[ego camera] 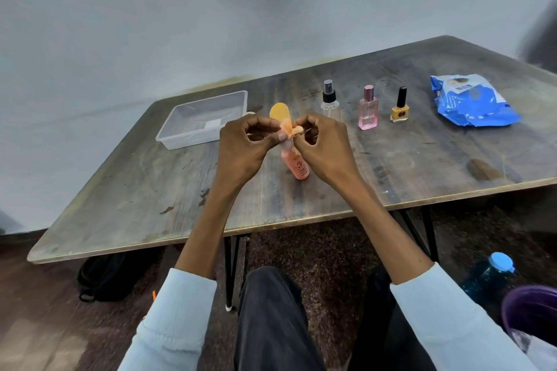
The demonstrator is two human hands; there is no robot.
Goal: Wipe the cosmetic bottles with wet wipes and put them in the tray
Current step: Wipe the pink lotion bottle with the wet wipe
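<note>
While your two hands meet above the table (144,187), each pinches the same small crumpled wipe (290,131), tinted orange, between thumb and fingertips. Your left hand (244,147) grips it from the left and your right hand (321,144) from the right, both with fingers curled in tight around the wad.

Take the coral bottle (298,167) as your landmark: it stands tilted on the table directly beneath your hands, its top hidden behind the wipe and your fingers, so whether the wipe touches it cannot be told. Just behind it rises a yellow rounded shape (279,113), partly hidden by your left hand. Behind and to the left of the coral bottle sits the clear tray (168,132), with nothing in it but a small white label on its floor.

Behind and to the right of the coral bottle, three bottles stand upright in a row, apart from one another: a clear spray bottle (329,99) with a black pump, right behind your right hand; then a pink perfume bottle (368,113); then a yellow polish bottle (400,107) with a black cap. Farther right, well apart from the row, lies the blue wipes pack (470,102).

On the floor to the right of your knees stands a dark water bottle (488,277) with a light blue cap.
</note>
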